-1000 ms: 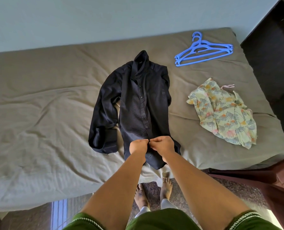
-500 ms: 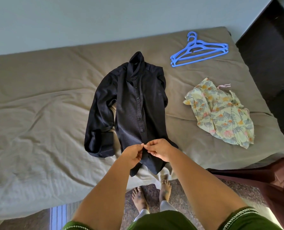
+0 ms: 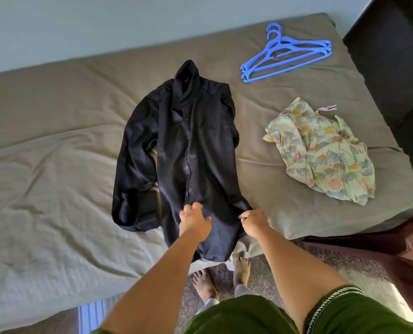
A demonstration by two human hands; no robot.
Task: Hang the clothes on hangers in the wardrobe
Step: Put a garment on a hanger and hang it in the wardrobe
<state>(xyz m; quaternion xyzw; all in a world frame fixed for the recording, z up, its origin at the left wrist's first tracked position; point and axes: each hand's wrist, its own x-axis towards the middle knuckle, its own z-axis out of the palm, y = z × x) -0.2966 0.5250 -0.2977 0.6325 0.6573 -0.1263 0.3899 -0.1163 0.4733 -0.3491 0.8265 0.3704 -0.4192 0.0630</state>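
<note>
Parted since half a second ago, no longer meeting at the placket; right hand (image 3: 253,221) pinching the hem of the black shirt (image 3: 193,150), left hand (image 3: 194,219) loosely spread on the cloth, gripping nothing; shirt lying lengthwise, hem near, collar far; floral garment (image 3: 321,153) rightward; blue hangers (image 3: 287,53) farthest on the bed (image 3: 56,153), nearer the right hand.

Our arms are bare from short dark green sleeves (image 3: 340,309) edged with pale braided trim (image 3: 331,300); below, we stand barefoot (image 3: 204,283) in light grey trouser legs (image 3: 209,304).
</note>
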